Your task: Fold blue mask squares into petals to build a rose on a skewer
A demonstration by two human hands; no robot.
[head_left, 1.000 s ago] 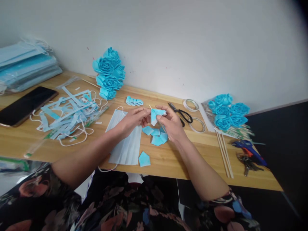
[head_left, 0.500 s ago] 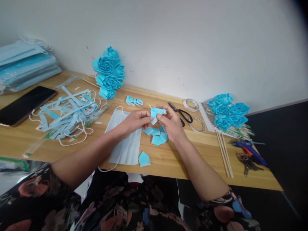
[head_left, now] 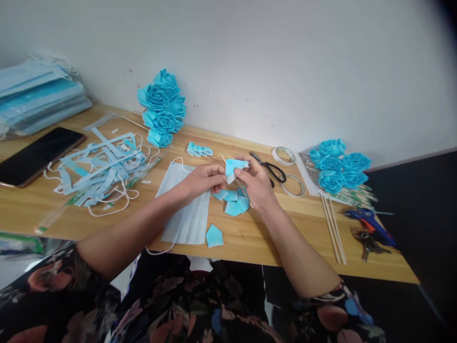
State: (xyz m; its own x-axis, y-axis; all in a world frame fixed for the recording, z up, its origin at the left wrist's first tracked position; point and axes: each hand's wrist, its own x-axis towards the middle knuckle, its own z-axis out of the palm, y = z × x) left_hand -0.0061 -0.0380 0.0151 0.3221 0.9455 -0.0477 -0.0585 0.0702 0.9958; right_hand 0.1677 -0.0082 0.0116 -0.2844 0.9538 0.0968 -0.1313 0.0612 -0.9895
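My left hand (head_left: 202,180) and my right hand (head_left: 255,183) meet above the middle of the wooden table (head_left: 257,233). Both pinch a small folded blue petal piece (head_left: 233,167) wrapped round a thin wooden stick (head_left: 224,160). The stick's tip pokes out to the upper left of the petal. Under the hands lie several cut blue petal pieces (head_left: 232,202) and a flat white face mask (head_left: 185,209). One more blue piece (head_left: 214,236) lies near the table's front edge.
Finished blue roses lean on the wall (head_left: 162,107) and lie at the right (head_left: 337,166). Cut mask strips (head_left: 100,171), a phone (head_left: 37,155), stacked masks (head_left: 37,97), scissors (head_left: 269,167), tape rolls (head_left: 283,155), wooden sticks (head_left: 333,228), a glue gun (head_left: 371,221) and keys (head_left: 367,243) surround the work spot.
The petal has been turned and folded tighter round the stick; my left fingers shifted slightly right along it. Both hands stay in about the same place.
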